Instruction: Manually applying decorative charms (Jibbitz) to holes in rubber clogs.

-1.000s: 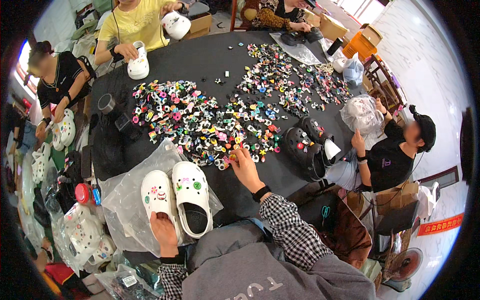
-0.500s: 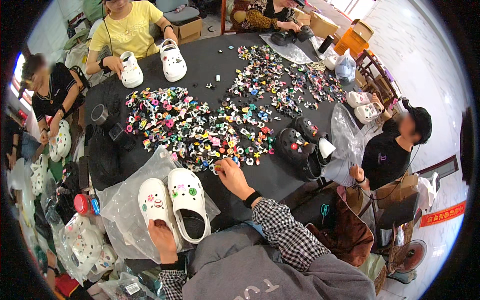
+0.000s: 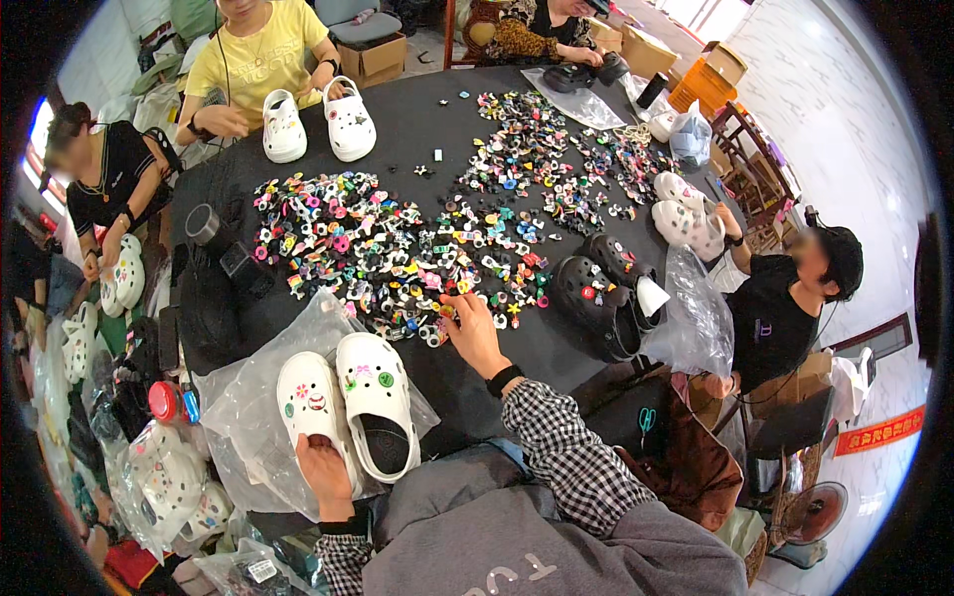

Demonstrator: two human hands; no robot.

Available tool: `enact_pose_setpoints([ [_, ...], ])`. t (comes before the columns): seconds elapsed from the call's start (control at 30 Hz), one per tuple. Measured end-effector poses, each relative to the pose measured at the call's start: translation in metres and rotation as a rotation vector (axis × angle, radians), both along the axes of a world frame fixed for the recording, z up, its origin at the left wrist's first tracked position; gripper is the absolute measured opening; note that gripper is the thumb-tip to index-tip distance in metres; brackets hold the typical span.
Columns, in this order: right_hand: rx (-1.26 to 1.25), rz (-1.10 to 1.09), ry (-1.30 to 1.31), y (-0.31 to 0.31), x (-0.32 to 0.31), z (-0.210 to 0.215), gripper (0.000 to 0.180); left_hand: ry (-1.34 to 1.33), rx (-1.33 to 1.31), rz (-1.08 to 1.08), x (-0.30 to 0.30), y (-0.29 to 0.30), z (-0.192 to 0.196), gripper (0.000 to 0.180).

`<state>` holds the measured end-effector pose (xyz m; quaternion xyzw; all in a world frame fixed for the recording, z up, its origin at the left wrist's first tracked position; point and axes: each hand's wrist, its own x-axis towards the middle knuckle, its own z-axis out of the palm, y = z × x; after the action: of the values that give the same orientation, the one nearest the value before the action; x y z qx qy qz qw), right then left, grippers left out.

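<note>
The left hand [image 3: 326,475] grips the heel of the left white clog [image 3: 306,397], fingers inside its opening; it lies beside the right white clog [image 3: 370,397] on a clear bag [image 3: 234,412] on the counter [image 3: 407,119]. The right hand [image 3: 477,338], fingers narrowed, is at the near edge of the loose charms [image 3: 388,248]; whether it holds one, I cannot tell. Pale lettering crosses the grey shirt [image 3: 457,546], a barcode label [image 3: 262,570] marks a plastic package [image 3: 234,571], and characters line a red banner [image 3: 879,430].

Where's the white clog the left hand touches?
In the head view, the white clog lies left of centre on a clear plastic bag, just left of its mate.
</note>
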<state>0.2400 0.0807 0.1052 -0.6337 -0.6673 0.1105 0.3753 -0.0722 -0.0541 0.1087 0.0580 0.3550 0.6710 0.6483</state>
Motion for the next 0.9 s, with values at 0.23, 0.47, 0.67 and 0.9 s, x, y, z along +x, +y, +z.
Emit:
enact_pose_setpoints([
  [0.23,-0.013,-0.084,0.02,0.011,0.016,-0.007,0.018,0.044,0.011,0.011,0.004,-0.001,0.008,0.042],
  [0.47,-0.085,-0.132,-0.118,0.025,0.038,-0.01,0.015,0.045,-0.014,0.021,0.002,-0.001,-0.002,0.043],
  [0.67,0.095,-0.048,-0.196,0.032,0.019,-0.006,0.021,-0.008,0.06,-0.013,0.0,-0.001,-0.003,0.041],
  [0.9,0.011,-0.072,-0.357,0.051,0.015,-0.015,0.023,0.027,0.035,0.001,-0.004,-0.002,-0.01,0.04],
])
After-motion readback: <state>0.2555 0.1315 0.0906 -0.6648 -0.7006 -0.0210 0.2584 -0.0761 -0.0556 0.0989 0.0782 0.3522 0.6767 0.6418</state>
